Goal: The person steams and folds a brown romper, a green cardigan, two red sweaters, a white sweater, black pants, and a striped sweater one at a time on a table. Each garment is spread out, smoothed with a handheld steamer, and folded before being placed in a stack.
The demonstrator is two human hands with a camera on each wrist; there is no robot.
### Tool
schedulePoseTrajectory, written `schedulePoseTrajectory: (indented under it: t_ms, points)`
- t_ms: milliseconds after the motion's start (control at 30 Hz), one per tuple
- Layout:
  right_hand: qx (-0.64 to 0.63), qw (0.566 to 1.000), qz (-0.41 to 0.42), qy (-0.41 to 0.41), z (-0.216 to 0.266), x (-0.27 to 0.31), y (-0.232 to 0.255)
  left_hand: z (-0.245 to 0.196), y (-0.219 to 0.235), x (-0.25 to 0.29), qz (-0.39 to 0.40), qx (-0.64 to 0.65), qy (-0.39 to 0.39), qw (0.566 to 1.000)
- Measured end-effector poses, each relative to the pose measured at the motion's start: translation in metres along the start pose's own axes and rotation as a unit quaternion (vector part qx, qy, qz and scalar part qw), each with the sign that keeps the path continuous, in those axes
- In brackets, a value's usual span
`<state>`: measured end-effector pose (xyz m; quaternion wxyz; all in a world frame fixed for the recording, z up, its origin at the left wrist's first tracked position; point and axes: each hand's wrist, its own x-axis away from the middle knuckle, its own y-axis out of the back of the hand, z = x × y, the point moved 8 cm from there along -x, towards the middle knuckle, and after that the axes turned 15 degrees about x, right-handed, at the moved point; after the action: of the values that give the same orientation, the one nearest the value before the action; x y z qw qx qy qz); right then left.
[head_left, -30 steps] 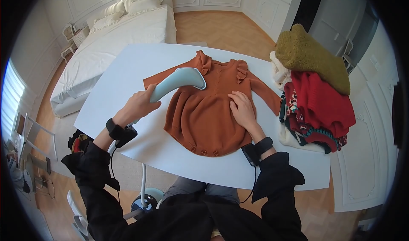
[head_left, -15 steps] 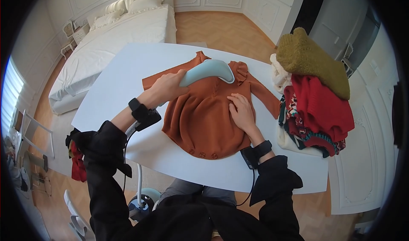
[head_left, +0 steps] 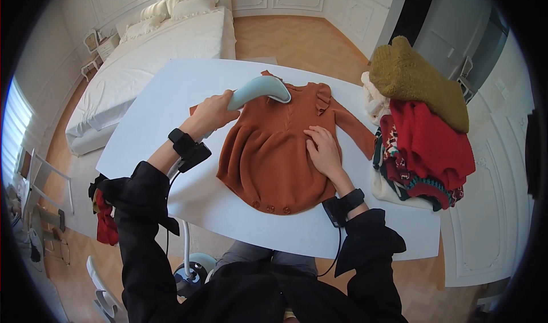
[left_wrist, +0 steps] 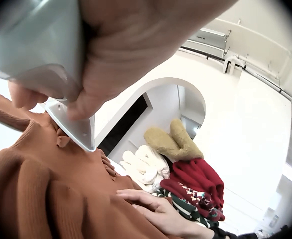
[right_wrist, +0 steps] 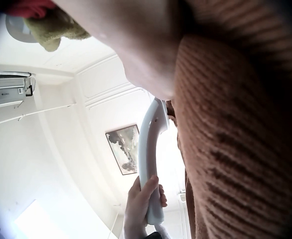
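Note:
A rust-brown knitted romper (head_left: 274, 152) with ruffled shoulders lies spread on the white table (head_left: 142, 117). My left hand (head_left: 212, 114) grips the handle of a pale blue steamer (head_left: 257, 90), whose head is over the garment's upper chest near the left shoulder ruffle. In the left wrist view the steamer (left_wrist: 41, 45) shows close up, its plate edge by the knit. My right hand (head_left: 325, 152) rests on the right side of the romper, fingers loosely extended; in the right wrist view the ribbed knit (right_wrist: 235, 139) fills the right side.
A tall pile of folded knitwear, with a red sweater (head_left: 436, 143) and an olive one (head_left: 419, 80) on top, stands at the table's right. Below the front edge is the steamer's base (head_left: 191, 274) with its white hose (head_left: 186, 243). A bed (head_left: 154, 66) stands behind.
The left hand has carried the steamer right across the chest, then partly back left toward the left shoulder. The right hand has stayed on the garment.

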<state>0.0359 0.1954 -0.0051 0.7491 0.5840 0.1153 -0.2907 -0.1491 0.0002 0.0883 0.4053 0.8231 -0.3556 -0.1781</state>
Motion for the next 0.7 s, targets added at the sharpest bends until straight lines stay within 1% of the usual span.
schedulePoseTrajectory:
  t_ms: [33, 67, 133, 167, 233, 400, 600, 700]
  points:
    - [0.001, 1.000, -0.002, 0.000, 0.000, 0.000, 0.001, 0.008, 0.001, 0.002, 0.005, 0.004, 0.019, 1.000]
    - [-0.001, 1.000, -0.002, 0.001, 0.001, 0.000, 0.000, 0.015, 0.002, 0.003, 0.004, 0.003, 0.021, 1.000]
    - [0.000, 1.000, 0.001, -0.003, 0.000, 0.000, 0.000, 0.021, 0.006, 0.007, -0.014, 0.024, -0.003, 1.000]
    - [0.000, 1.000, 0.001, -0.002, 0.000, 0.000, 0.001, 0.025, 0.008, 0.009, -0.015, 0.024, -0.004, 1.000]
    - [0.001, 1.000, 0.001, 0.001, 0.000, 0.000, 0.000, 0.030, 0.014, 0.018, -0.014, 0.048, 0.022, 0.999]
    - [-0.004, 1.000, -0.004, 0.002, -0.001, 0.000, 0.001, 0.051, 0.030, 0.034, -0.030, 0.048, 0.034, 0.998]
    - [-0.007, 1.000, 0.002, -0.003, -0.001, 0.000, 0.000, 0.071, 0.048, 0.063, -0.044, 0.085, 0.073, 0.993]
    - [-0.011, 1.000, 0.005, -0.005, 0.000, 0.000, 0.001, 0.084, 0.057, 0.077, -0.047, 0.070, 0.087, 0.993]
